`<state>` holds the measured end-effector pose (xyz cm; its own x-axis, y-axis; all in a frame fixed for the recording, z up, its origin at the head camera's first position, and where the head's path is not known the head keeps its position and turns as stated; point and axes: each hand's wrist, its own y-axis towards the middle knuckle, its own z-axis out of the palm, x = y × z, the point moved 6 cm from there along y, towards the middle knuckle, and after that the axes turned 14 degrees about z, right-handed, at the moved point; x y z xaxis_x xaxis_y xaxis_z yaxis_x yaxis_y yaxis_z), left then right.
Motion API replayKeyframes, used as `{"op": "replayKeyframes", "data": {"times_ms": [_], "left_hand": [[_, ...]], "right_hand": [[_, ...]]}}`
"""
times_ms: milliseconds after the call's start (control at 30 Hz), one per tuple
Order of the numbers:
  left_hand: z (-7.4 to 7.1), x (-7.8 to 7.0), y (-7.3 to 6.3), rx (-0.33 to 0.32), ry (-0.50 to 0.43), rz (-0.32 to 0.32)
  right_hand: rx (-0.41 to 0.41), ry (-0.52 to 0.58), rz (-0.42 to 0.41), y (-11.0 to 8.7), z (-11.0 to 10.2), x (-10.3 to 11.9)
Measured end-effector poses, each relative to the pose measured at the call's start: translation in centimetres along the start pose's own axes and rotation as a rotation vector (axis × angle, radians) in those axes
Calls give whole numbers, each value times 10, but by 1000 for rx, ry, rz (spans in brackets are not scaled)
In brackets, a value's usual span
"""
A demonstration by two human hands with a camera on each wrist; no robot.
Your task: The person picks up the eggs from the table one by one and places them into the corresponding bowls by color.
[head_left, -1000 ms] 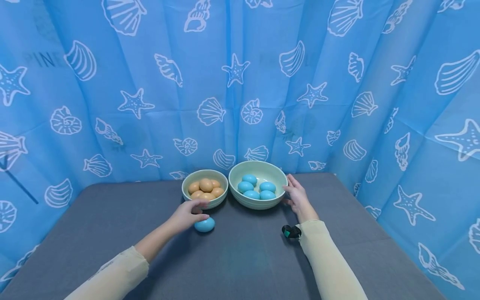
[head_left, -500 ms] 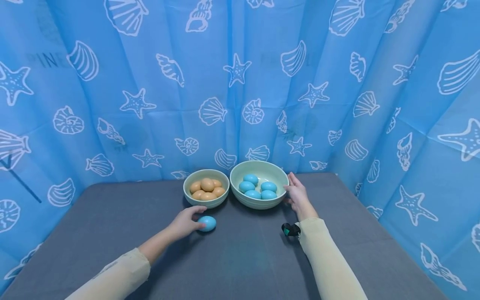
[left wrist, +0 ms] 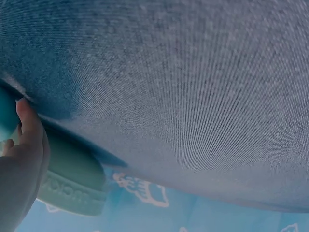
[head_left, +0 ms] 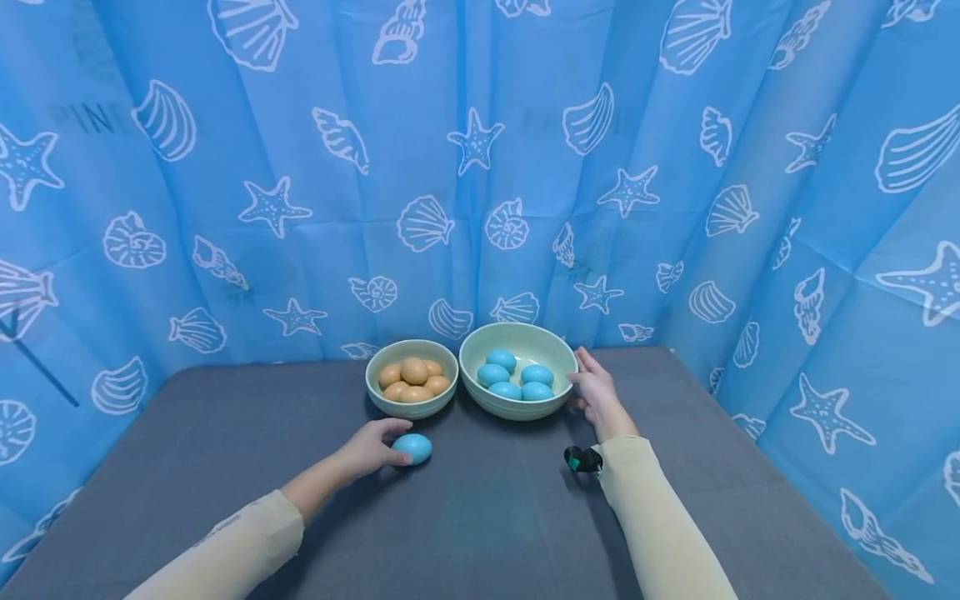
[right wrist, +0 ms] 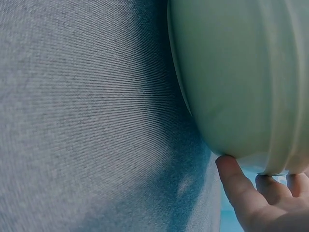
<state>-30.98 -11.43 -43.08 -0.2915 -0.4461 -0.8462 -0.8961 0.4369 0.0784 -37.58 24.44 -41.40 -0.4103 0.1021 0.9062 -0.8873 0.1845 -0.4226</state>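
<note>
My left hand (head_left: 370, 448) holds a blue egg (head_left: 416, 448) low at the table in front of the smaller bowl, thumb on its near side and fingers behind it. In the left wrist view, the egg (left wrist: 6, 116) shows only at the left edge, beside a fingertip (left wrist: 26, 113). My right hand (head_left: 597, 396) rests against the right side of the larger pale green bowl (head_left: 517, 410). Fingertips (right wrist: 231, 169) touch that bowl's outer wall (right wrist: 222, 77) in the right wrist view. Several blue eggs (head_left: 537, 374) lie inside the larger bowl.
The smaller pale green bowl (head_left: 415, 411), with several brown eggs (head_left: 413, 371), stands left of the larger one. Both are near the back edge of the grey cloth-covered table (head_left: 487, 508). A blue shell-print curtain (head_left: 465, 250) hangs behind. A black strap-like item (head_left: 582, 459) sits at my right cuff.
My left hand has lowered from above the blue egg, and its thumb and fingers are now around it. The right hand stays at the larger bowl.
</note>
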Motion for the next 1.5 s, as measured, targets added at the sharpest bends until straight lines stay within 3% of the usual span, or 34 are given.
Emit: {"op": "replayKeyframes", "data": {"times_ms": [267,567,900,1500], "left_hand": [[1,2,-1,14,14,-16],[4,-2,-3,-6,-51,-22],[11,-26,6,-15,-67,103],[23,-55,30,-68,-112,109]], "right_hand": [[0,0,3,-2,0,0],[0,10,7,-1,-1,0],[7,10,2,-2,-2,0],[6,2,13,-1,-2,-1]]}}
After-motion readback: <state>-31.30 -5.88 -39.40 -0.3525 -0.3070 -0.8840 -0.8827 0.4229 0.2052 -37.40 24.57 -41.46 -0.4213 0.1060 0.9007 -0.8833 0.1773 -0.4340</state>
